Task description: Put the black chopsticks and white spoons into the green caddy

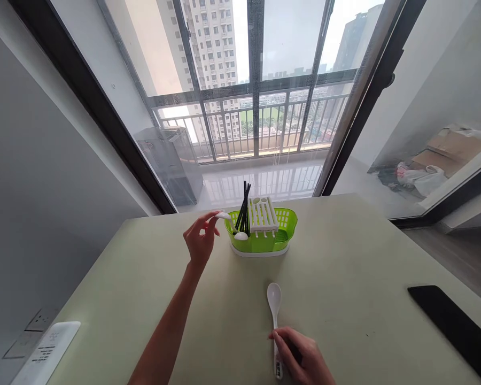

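My left hand [200, 240] is stretched out over the table and pinches the handle of a white spoon [228, 219], whose bowl sits in the left end of a green cutlery basket [282, 235]. Black chopsticks [244, 211] stand upright in that same end, beside a white slotted insert [263, 214]. Near the front edge my right hand [302, 358] is closed on the handle of a second white spoon [274, 299], which lies flat on the table with its bowl pointing away from me.
The pale green table [344, 278] stands against a large window with a balcony behind. A black phone [455, 326] lies at the right edge. A white remote [46, 353] sits at the front left corner, beside wall sockets [32, 331].
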Motion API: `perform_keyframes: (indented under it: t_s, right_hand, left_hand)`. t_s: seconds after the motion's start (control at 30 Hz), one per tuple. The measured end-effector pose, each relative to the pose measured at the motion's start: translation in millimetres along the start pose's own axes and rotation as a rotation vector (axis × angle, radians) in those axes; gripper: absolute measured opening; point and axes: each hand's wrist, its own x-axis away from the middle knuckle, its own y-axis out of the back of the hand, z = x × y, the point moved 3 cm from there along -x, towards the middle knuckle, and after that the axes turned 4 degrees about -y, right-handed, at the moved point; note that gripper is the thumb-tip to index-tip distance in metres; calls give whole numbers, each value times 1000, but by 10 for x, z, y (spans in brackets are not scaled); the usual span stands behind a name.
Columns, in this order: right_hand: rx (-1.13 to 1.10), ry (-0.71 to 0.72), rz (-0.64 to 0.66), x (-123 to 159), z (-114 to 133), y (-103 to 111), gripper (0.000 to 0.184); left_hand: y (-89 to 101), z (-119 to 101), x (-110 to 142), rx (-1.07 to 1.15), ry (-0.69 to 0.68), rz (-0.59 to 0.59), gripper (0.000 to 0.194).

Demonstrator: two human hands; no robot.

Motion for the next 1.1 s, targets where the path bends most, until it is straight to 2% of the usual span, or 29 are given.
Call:
perform_keyframes:
  t_s: [0.2, 0.4, 0.67, 0.87, 1.0, 1.1]
  right_hand:
    - [-10, 31, -74, -2, -12, -33, 47]
    - [-14, 17, -38, -1, -29, -38, 43]
    - [4, 4, 2, 13, -68, -28, 42]
    - [7, 7, -13, 4, -53, -36, 43]
    - [5, 9, -32, 2, -40, -36, 44]
    - [1, 5, -21, 5, -29, -32, 44]
  left_hand:
    - [-88, 220, 196, 86, 22, 122, 21]
    - [-114, 384, 347, 123, 111, 230, 21]
    - [-112, 389, 423, 160, 157, 272, 21]
    - [-35, 320, 452, 148, 166, 330, 23]
    - [29, 320, 516, 160, 243, 253, 31]
    - [55, 387, 621, 215, 426, 104, 40]
